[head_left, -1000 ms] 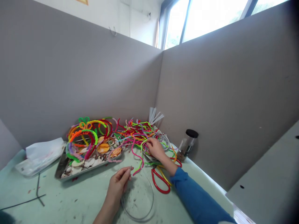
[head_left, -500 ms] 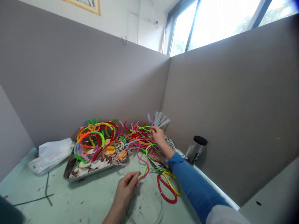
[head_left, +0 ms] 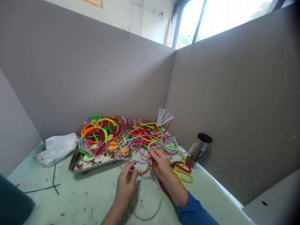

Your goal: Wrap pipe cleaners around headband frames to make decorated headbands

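My right hand pinches a purple pipe cleaner, whose short end points left toward my other hand. My left hand has its thumb and fingers curled at one end of a thin grey hoop, apparently a headband; the grip itself is partly hidden. The hoop curves down over the table between my wrists. A tangled heap of bright pipe cleaners lies behind my right hand. Scissors with red and yellow handles lie right of my right hand, partly covered by it.
A metal tray of shells stands at left, with colourful pipe-cleaner headbands on it. A plastic pack and dark thin strips lie farther left. A black-lidded jar leans by the right partition. Coiled wire is beside the heap.
My right hand has drawn back from the heap toward my left hand, bringing the purple pipe cleaner. The scissors have shifted right and away from me. The view has tilted slightly.
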